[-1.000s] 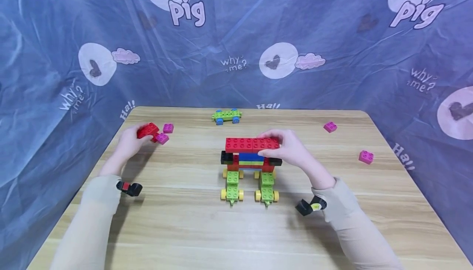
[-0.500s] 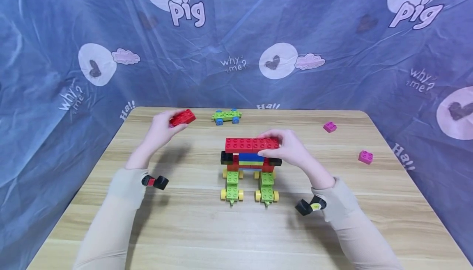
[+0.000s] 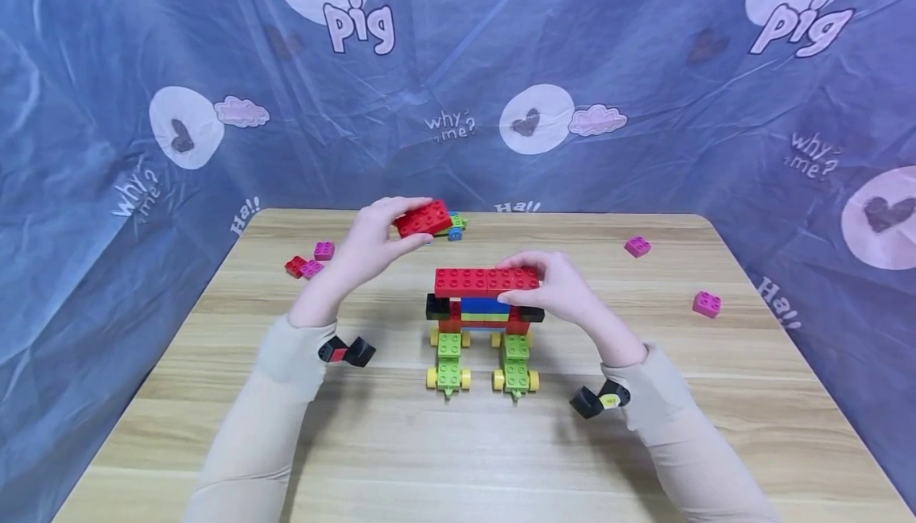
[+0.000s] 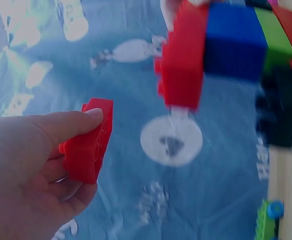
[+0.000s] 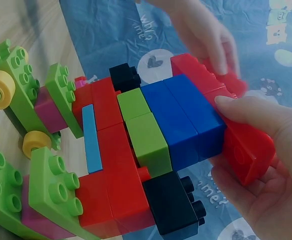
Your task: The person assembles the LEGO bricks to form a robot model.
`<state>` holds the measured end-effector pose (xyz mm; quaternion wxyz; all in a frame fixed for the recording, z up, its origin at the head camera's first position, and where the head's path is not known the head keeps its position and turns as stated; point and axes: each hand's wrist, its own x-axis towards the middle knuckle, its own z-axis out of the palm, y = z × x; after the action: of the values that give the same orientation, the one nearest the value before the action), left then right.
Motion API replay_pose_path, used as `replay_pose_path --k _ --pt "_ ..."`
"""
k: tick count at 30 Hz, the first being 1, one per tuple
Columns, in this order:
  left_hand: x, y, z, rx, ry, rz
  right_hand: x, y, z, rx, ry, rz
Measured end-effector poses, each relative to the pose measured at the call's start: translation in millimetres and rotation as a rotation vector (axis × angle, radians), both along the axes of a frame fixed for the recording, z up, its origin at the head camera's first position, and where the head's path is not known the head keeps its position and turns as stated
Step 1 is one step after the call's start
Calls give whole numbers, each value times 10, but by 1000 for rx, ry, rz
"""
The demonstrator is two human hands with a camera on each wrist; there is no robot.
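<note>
One red brick (image 3: 424,219), underside (image 4: 104,137), left-wrist view

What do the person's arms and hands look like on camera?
The left hand and right hand are ungloved. Left sleeve and right sleeve: plain, off-white. Left wrist camera: black, red patch. Right wrist camera: black, yellow patch.

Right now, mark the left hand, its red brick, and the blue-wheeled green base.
Left hand (image 3: 366,243): head view, back of hand.
Red brick (image 3: 424,219): head view, studded top.
Blue-wheeled green base (image 3: 457,222): head view, uncovered end.
</note>
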<state>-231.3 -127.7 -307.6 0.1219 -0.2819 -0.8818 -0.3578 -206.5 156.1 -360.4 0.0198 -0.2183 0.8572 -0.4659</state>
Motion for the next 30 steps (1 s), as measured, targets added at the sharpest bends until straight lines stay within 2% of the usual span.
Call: replay_pose_path --k 7,15,30 --pt "106 230 27 7 51 -114 5 -7 -2 -5 11 -2" --pt "159 361 -43 -25 57 -197 18 -6 1 8 21 -10" --pt "222 516 -171 -65 4 -250 16 -19 6 -2 -22 -39"
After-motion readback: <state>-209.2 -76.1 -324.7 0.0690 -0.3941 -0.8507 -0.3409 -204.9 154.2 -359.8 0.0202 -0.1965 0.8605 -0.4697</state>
